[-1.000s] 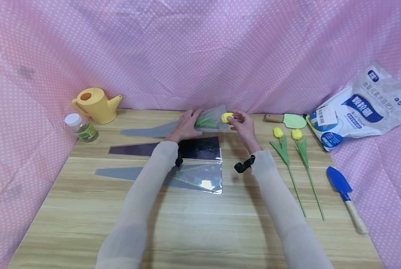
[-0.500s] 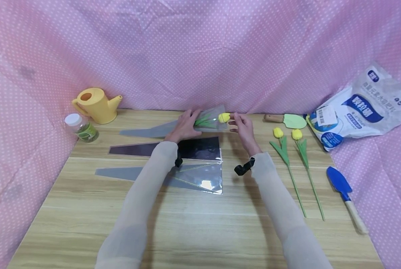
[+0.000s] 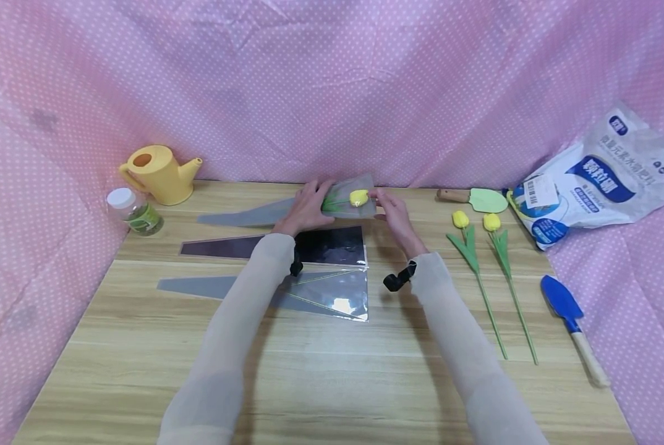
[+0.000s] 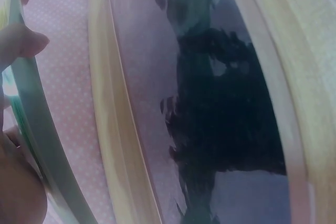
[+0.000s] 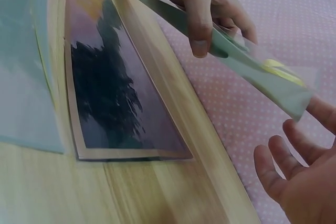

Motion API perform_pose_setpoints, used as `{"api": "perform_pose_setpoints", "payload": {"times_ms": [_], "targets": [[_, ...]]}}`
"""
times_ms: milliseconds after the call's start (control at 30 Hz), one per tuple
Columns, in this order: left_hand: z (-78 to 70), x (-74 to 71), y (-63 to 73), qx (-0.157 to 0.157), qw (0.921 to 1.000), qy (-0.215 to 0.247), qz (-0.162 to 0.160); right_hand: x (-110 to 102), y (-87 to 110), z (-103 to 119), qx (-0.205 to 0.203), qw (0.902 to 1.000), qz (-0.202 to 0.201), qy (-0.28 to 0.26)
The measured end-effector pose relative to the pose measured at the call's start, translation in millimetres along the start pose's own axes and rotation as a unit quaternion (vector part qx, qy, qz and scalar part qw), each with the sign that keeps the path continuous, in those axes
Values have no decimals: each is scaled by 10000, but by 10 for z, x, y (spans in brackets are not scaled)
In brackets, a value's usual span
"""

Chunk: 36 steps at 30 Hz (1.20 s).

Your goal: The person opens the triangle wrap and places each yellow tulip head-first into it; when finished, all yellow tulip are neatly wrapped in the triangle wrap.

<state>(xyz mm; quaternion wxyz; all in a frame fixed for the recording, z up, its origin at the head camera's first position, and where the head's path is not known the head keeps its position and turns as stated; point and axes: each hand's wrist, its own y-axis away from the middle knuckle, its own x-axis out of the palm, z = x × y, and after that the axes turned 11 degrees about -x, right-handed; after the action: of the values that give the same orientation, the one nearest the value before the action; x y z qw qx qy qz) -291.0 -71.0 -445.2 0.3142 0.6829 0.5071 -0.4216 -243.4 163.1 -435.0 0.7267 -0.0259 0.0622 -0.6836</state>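
Observation:
My left hand (image 3: 308, 210) grips a translucent, tapered flower sleeve (image 5: 262, 80), thumb on one face and fingers on the other. Raised off the table in the right wrist view, the sleeve has a yellow tulip (image 3: 358, 198) inside it. The bloom lies near the wide mouth, and the left hand covers part of the stem and leaves. At that mouth is my right hand (image 3: 394, 216), its index finger reaching the sleeve's edge and the other fingers loosely extended. In the left wrist view, the left thumb (image 4: 23, 43) presses the sleeve at the frame's edge.
A dark-faced sleeve (image 3: 332, 245) and a clear sleeve (image 3: 321, 293) lie nearer. Two yellow tulips (image 3: 468, 247) lie right, by a blue trowel (image 3: 562, 300), a green trowel (image 3: 486, 199) and a white bag (image 3: 599, 185). A yellow watering can (image 3: 162, 176) and a jar (image 3: 137, 213) stand left.
The yellow tulip's bloom has moved left, from the sleeve's mouth to inside it. My right hand has let go of the bloom and shifted slightly left; the left hand keeps its hold.

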Motion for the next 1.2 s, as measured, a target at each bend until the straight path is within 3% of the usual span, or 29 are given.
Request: {"api": "perform_pose_setpoints", "payload": {"times_ms": [233,533,800,1033,1200], "targets": [[-7,-1,9,32,10000,20,-6,79,-1,2,148,9998,98,59],[48,24,-20,71,9999,-149,-36,111,-32,-9,-4,9967,-579,574],[94,13,-22,54,9998,-175,-35,101,-53,-12,148,9962,-833,182],[92,-5,-4,59,9998,-166,22,117,-62,-50,-120,9916,-1196,486],[90,-2,-8,79,9999,-120,6,135,-70,-33,-217,9899,-1398,14]]}}
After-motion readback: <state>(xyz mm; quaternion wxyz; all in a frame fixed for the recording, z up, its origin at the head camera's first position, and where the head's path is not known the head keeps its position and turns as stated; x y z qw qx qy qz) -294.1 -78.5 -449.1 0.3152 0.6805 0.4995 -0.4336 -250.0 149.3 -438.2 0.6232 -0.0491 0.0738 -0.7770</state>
